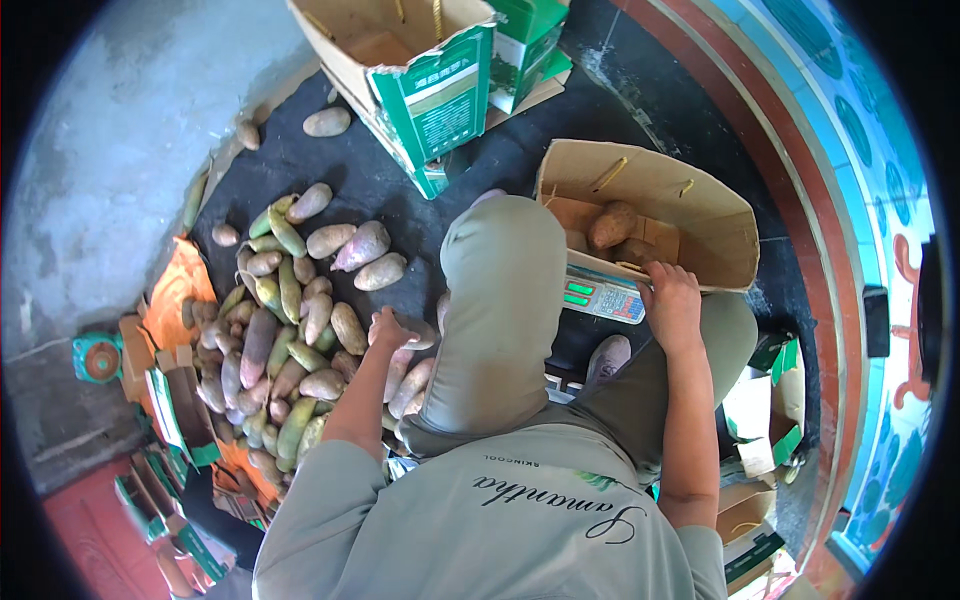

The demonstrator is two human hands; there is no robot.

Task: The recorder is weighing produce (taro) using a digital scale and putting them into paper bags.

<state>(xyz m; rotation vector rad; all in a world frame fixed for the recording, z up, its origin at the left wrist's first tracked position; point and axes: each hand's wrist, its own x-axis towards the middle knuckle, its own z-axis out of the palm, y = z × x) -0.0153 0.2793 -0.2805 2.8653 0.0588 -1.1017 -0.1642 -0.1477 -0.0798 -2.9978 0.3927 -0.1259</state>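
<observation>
Resting at the right side of the tuber heap (258, 345), the left hand (388, 330) has its fingers curled against a pale tuber (420, 335); the right hand (672, 295) lies with bent fingers over the near edge of an open cardboard box (712, 235). How firmly either hand grips, I cannot tell. The heap lies toward the left edge of a black sheet (270, 180); brown tubers (612, 226) sit at the bottom of the box. Below its near edge, a scale (605, 312) shows lit green displays (578, 289) and coloured keys (622, 302). White print (435, 95) marks a green carton (470, 50) at the sheet's far edge, and dark script (550, 502) crosses the shirt (450, 560).
</observation>
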